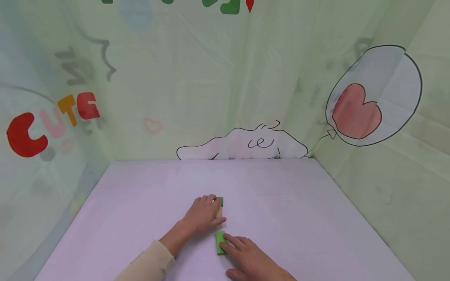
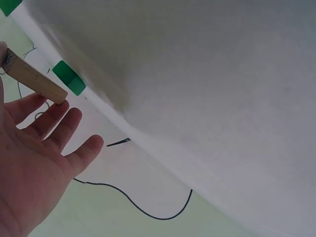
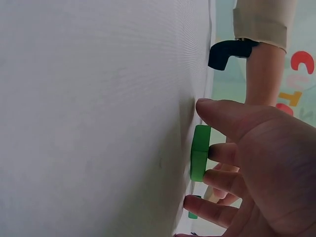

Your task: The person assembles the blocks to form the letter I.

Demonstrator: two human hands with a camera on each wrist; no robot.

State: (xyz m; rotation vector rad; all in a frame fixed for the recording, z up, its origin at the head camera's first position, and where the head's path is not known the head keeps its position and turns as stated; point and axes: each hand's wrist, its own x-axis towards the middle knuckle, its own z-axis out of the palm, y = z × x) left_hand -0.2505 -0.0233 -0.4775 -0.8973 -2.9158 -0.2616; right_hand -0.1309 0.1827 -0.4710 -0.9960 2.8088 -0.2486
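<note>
My left hand (image 1: 204, 214) grips a flat bare-wood block (image 2: 37, 79), with the thumb near one end and fingertips at the other. Just beyond that block, on the table, sits a green block (image 2: 69, 77), mostly covered by the hand in the head view. Nearer to me lies another green block (image 1: 220, 242), long side pointing away. My right hand (image 1: 251, 259) is to its right, and two extended fingertips touch its edge and top. In the right wrist view the thumb stands apart from this green block (image 3: 199, 153).
The table (image 1: 158, 183) has a pale lilac cover. Printed curtains (image 1: 211, 78) enclose its back and sides. A black wrist mount (image 3: 229, 52) is on the left forearm. Part of a green piece (image 2: 9, 6) shows at the left wrist view's corner.
</note>
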